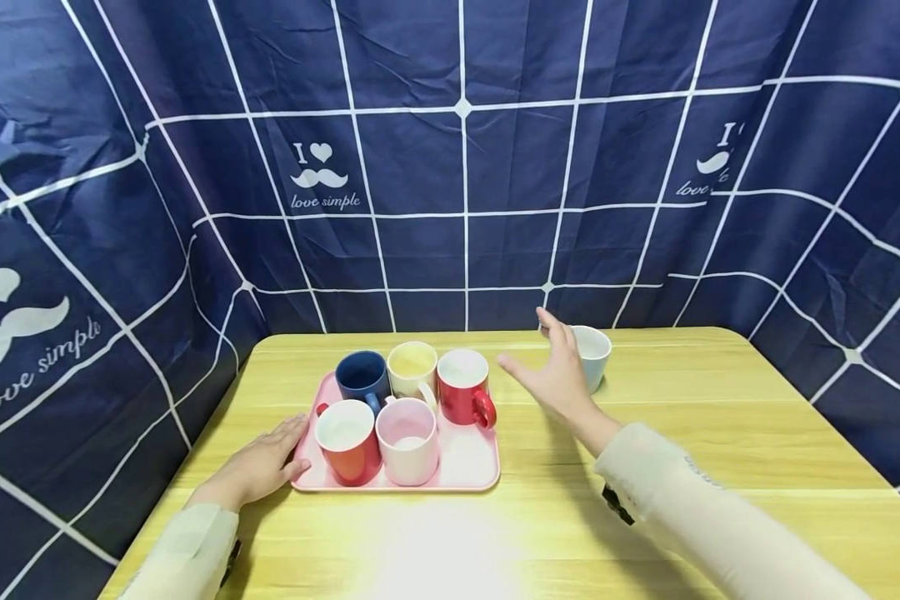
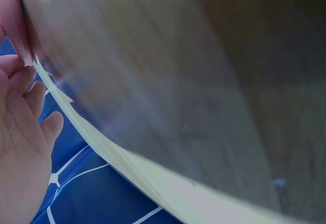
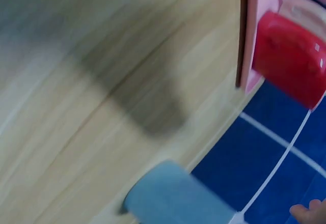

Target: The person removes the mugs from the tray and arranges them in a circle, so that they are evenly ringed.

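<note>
A pink tray on the wooden table holds several mugs: a navy mug, a cream mug, a red mug, another red mug and a pink mug. My left hand lies flat and open on the table, its fingertips against the tray's left edge. My right hand hovers open, fingers spread, just left of a pale blue mug standing alone near the table's back edge. The right wrist view shows that pale blue mug blurred, plus the tray's edge and a red mug.
A navy cloth with a white grid surrounds the table on the back and both sides. Bare tabletop lies in front of the tray and to the right. The left wrist view shows my left palm beside the table edge.
</note>
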### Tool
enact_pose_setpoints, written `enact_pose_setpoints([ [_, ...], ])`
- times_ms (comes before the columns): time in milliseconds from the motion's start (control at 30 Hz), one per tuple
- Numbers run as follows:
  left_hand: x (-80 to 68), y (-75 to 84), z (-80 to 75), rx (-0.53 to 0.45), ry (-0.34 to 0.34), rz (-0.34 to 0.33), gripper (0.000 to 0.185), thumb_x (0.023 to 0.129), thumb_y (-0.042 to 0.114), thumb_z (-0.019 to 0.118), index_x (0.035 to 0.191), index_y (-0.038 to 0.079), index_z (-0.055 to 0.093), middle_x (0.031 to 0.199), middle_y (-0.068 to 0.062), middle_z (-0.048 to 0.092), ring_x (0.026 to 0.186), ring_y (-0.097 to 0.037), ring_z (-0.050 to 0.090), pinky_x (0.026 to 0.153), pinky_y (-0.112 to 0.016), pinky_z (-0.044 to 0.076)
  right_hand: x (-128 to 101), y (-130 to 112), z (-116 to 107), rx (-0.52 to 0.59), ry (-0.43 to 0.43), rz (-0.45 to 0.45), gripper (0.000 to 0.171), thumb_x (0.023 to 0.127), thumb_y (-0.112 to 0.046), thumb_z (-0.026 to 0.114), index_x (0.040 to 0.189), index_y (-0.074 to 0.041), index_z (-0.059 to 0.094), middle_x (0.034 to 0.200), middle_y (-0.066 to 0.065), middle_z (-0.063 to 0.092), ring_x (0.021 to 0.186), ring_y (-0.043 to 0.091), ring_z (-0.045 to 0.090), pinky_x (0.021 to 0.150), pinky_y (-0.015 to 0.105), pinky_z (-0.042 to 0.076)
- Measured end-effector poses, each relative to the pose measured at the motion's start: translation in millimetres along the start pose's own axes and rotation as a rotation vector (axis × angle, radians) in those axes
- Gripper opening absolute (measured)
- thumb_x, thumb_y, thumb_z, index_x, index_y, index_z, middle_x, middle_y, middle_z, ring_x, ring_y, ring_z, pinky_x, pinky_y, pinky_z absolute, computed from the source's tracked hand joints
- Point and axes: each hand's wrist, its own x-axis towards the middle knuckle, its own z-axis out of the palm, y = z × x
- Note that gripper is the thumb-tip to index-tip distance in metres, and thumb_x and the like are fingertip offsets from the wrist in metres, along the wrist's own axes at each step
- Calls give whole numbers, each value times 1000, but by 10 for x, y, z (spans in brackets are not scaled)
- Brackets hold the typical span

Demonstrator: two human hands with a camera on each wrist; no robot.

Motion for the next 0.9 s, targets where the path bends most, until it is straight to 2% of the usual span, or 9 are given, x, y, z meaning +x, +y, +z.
enact_pose_setpoints([
  [200, -8, 7, -3, -4, 2, 2, 66, 94, 33, 58, 141, -8, 38, 143, -27, 38, 132, -43, 35, 103, -59, 31, -141, -148, 190, 26, -81, 24, 91, 75, -40, 80, 147, -14, 32, 141, 14, 38, 125, 31, 40, 96, 56, 39],
  [500, -2, 19, -13, -7, -6, 0, 66, 94, 33, 58, 141, -8, 37, 143, -27, 38, 132, -43, 34, 104, -58, 30, -368, -380, 448, 76, -177, 4, 93, 71, -40, 83, 145, -10, 35, 139, 13, 41, 122, 30, 44, 97, 53, 41],
  [667, -2, 19, -10, -7, -10, -4, 66, 94, 33, 58, 141, -8, 37, 143, -27, 38, 132, -42, 34, 104, -58, 30, -459, -453, 559, 99, -215, -11, 91, 70, -34, 84, 144, -10, 37, 137, 12, 42, 120, 30, 46, 96, 47, 45],
  [900, -1, 13, -6, -1, -3, 2, 65, 94, 32, 59, 141, -9, 37, 143, -27, 39, 132, -43, 34, 104, -58, 30, -600, -475, 694, 103, -269, -21, 92, 69, -40, 83, 143, -10, 38, 137, 9, 44, 122, 29, 47, 99, 48, 41],
])
